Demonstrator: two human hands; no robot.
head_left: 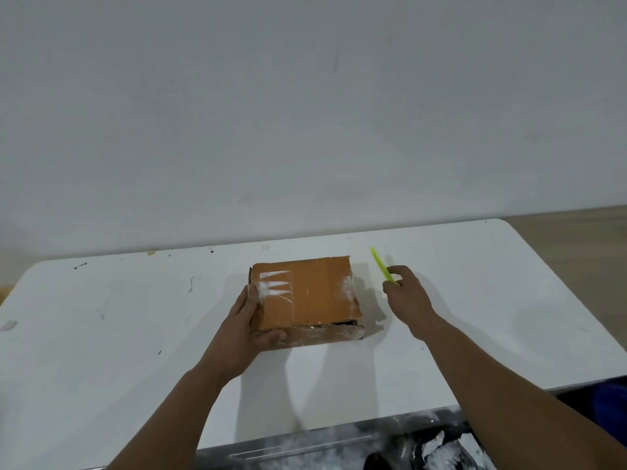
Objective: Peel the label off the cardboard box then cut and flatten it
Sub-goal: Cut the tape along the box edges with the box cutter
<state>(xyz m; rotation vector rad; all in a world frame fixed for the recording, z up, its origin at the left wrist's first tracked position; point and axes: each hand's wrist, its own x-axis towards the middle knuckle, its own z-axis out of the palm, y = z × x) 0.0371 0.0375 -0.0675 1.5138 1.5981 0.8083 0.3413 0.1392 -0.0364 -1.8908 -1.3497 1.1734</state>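
A flat brown cardboard box (307, 296) wrapped in clear tape lies in the middle of the white table (118, 317). Its near edge gapes slightly. My left hand (249, 323) grips the box's near left corner, thumb on the front side and fingers along the left side. To the right of the box, my right hand (405, 293) pinches the near end of a thin yellow-green cutter (381, 266), which points away from me and toward the wall. The cutter's blade cannot be made out. No label is visible on the box top.
A plain white wall stands right behind the table's far edge. Small dark marks dot the tabletop. Below the table's near edge lie grey and black crumpled bags or wrapping (424, 446). Wooden floor (576, 218) shows at the far right.
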